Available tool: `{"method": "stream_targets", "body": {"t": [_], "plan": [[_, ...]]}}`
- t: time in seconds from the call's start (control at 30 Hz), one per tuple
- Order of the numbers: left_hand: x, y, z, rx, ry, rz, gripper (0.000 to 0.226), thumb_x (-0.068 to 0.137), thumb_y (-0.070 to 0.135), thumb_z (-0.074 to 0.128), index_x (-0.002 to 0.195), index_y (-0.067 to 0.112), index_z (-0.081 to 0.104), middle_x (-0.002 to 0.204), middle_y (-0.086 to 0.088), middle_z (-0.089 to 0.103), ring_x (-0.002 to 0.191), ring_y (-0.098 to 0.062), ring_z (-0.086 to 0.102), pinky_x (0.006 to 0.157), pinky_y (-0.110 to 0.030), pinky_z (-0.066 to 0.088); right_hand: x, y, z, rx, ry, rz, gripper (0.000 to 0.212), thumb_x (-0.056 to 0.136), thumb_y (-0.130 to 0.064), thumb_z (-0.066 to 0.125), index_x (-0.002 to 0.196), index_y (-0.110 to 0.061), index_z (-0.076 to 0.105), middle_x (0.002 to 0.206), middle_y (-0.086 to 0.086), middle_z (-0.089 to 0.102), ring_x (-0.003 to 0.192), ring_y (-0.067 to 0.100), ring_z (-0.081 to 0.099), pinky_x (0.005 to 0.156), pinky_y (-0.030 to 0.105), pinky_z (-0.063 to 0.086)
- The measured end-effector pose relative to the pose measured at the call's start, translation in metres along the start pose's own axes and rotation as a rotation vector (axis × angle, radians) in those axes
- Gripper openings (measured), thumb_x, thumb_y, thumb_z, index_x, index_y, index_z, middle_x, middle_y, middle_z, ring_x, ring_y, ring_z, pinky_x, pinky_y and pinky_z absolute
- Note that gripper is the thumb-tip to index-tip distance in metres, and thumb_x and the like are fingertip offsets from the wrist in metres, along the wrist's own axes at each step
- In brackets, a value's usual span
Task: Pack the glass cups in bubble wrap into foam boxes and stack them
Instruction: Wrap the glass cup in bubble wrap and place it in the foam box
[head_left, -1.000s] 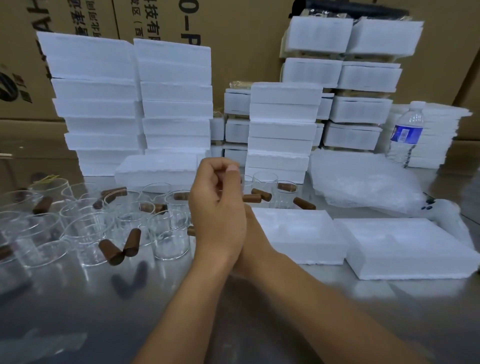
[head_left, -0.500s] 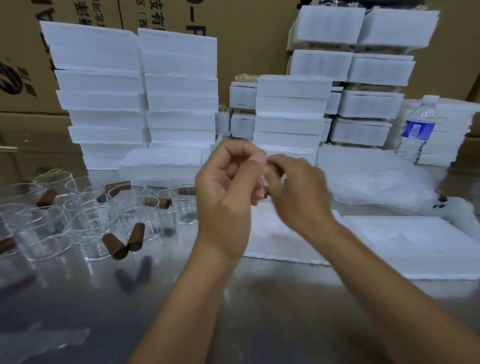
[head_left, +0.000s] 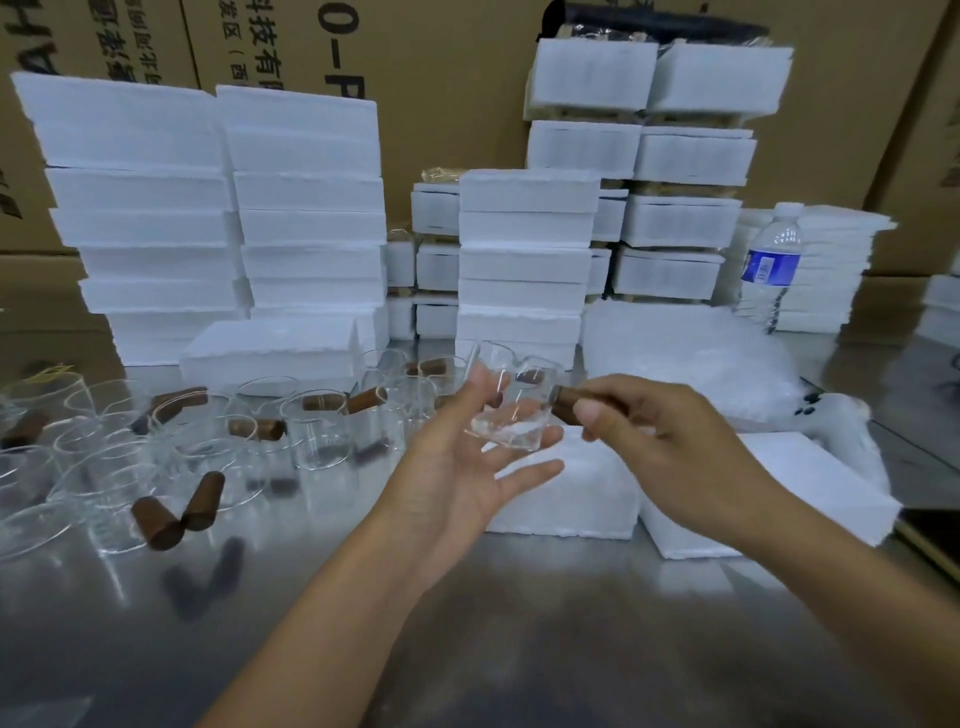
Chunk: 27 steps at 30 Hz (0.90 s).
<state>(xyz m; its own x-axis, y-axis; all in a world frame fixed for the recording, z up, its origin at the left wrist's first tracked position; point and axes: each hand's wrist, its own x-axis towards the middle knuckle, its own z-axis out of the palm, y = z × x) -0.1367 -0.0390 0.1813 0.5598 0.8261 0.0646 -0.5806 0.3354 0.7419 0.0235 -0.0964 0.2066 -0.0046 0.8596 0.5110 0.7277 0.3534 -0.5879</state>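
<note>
A clear glass cup (head_left: 511, 408) with a brown wooden handle (head_left: 576, 405) hangs above the table's middle. My right hand (head_left: 654, 431) pinches the handle between thumb and fingers. My left hand (head_left: 467, 457) is spread palm-up under and beside the cup, its fingertips touching the glass. Several more glass cups (head_left: 311, 431) with brown handles stand on the table to the left. Two flat foam boxes (head_left: 566, 499) (head_left: 810, 483) lie just beyond my hands. A heap of bubble wrap (head_left: 685, 353) sits behind them on the right.
Tall stacks of white foam boxes (head_left: 311, 208) line the back in front of cardboard cartons. A water bottle (head_left: 771, 265) stands at the back right. A white device (head_left: 841, 415) lies by the bubble wrap. Shiny metal tabletop (head_left: 467, 623) stretches in front.
My hands, close together and empty-looking a second ago, have parted. The right hand now holds a cup by its handle and the left has spread flat beneath it.
</note>
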Motion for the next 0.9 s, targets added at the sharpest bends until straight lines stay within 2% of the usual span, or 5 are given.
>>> {"method": "stream_targets", "body": {"t": [0.23, 0.4, 0.57, 0.73, 0.9], "plan": [[0.005, 0.0, -0.004, -0.017, 0.105, 0.062, 0.044, 0.065, 0.038, 0.067, 0.098, 0.008, 0.064, 0.084, -0.009, 0.068, 0.071, -0.023, 0.066, 0.068, -0.032, 0.06, 0.025, 0.035, -0.025, 0.237, 0.098, 0.282, 0.008, 0.089, -0.029, 0.058, 0.093, -0.03, 0.065, 0.081, -0.006, 0.068, 0.068, -0.002, 0.062, 0.058, 0.008, 0.045], [0.007, 0.002, -0.009, -0.08, 0.134, 0.073, 0.052, 0.064, 0.038, 0.069, 0.105, 0.007, 0.063, 0.088, -0.01, 0.073, 0.076, -0.026, 0.069, 0.066, -0.033, 0.059, 0.06, 0.09, -0.05, -0.109, 0.244, 0.449, 0.004, 0.088, -0.022, 0.061, 0.09, -0.023, 0.064, 0.096, 0.002, 0.066, 0.078, 0.012, 0.057, 0.054, 0.012, 0.04], [0.011, 0.001, -0.016, -0.101, 0.103, 0.091, 0.058, 0.046, 0.04, 0.092, 0.09, 0.006, 0.075, 0.098, -0.015, 0.071, 0.078, -0.031, 0.068, 0.067, -0.036, 0.059, 0.079, 0.131, -0.041, -0.568, 0.096, 0.409, 0.032, 0.085, -0.023, 0.066, 0.116, -0.019, 0.059, 0.124, 0.008, 0.053, 0.113, 0.024, 0.047, 0.091, 0.033, 0.041], [0.013, 0.003, -0.017, -0.099, 0.092, 0.095, 0.078, 0.023, 0.04, 0.097, 0.09, 0.005, 0.076, 0.095, -0.015, 0.071, 0.075, -0.032, 0.068, 0.064, -0.036, 0.057, 0.09, 0.138, -0.028, -0.854, -0.027, 0.438, 0.065, 0.077, -0.04, 0.072, 0.133, -0.027, 0.042, 0.139, 0.005, 0.036, 0.128, 0.025, 0.033, 0.103, 0.041, 0.029], [0.011, 0.003, -0.013, -0.121, 0.087, 0.105, 0.065, 0.036, 0.039, 0.094, 0.088, 0.004, 0.076, 0.097, -0.017, 0.071, 0.075, -0.032, 0.068, 0.062, -0.036, 0.058, 0.098, 0.134, -0.025, -0.937, 0.181, 0.321, 0.022, 0.092, -0.034, 0.054, 0.109, -0.024, 0.064, 0.111, 0.004, 0.058, 0.105, 0.023, 0.052, 0.091, 0.038, 0.037]]}}
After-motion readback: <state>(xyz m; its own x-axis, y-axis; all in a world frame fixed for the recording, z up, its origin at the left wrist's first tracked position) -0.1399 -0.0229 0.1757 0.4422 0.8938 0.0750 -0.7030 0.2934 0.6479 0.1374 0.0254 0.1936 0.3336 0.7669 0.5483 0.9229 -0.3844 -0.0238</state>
